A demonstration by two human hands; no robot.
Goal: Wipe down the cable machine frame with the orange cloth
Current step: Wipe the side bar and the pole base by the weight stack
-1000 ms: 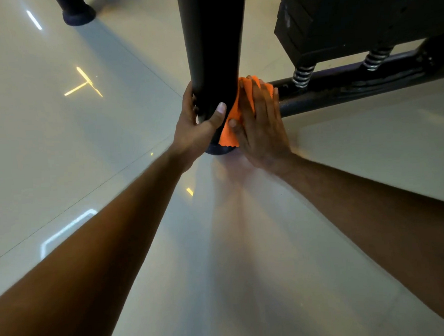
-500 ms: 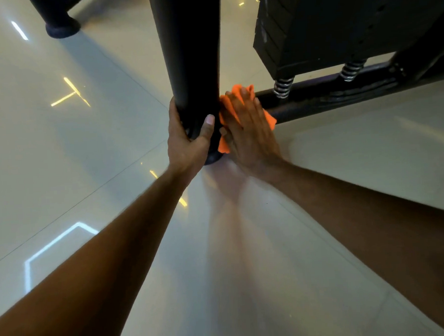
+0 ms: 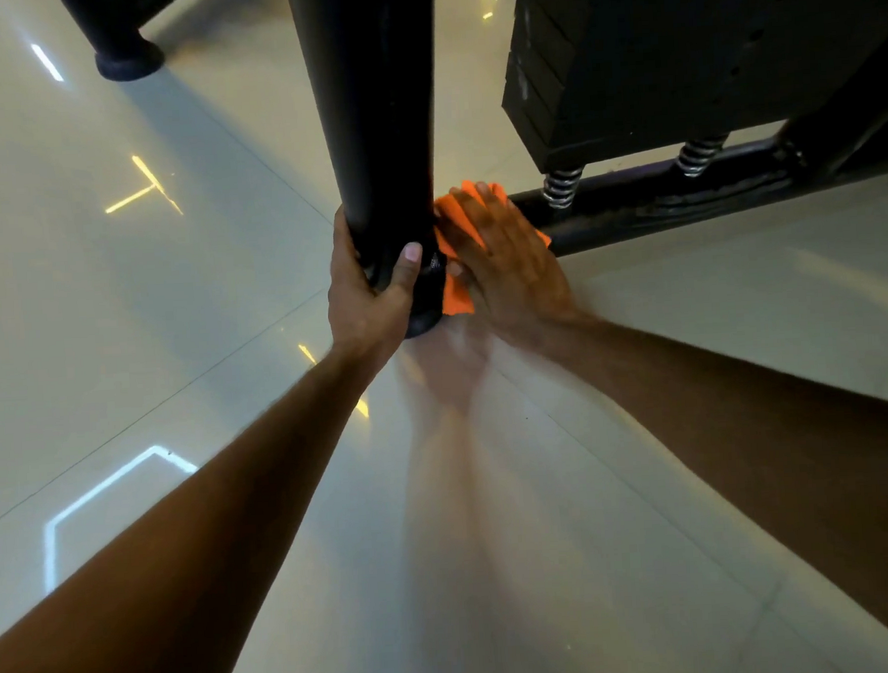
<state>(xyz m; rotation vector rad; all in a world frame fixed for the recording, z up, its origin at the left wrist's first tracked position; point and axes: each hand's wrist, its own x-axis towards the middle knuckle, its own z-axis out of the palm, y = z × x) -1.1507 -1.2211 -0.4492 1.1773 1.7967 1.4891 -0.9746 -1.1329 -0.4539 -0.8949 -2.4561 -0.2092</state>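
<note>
Glossy pale floor tiles (image 3: 137,311) everywhere, thin grout lines crossing them. Ceiling lights bounce off the shine: a warm yellow T-shaped glint (image 3: 142,190) at left, a cool white angular outline (image 3: 98,501) lower down (almost like a drawn shape). Far upper left, a dark rounded foot (image 3: 129,62) sits on the tiles.

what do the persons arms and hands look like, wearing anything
Both forearms are bare as far as the frame shows: no sleeves, gloves, watch or bands visible. The left hand shows a short, pale thumbnail; the right hand is motion-blurred, so rings or finer marks on it cannot be told. Both arms are long and slim, entering from the bottom corners.
</note>
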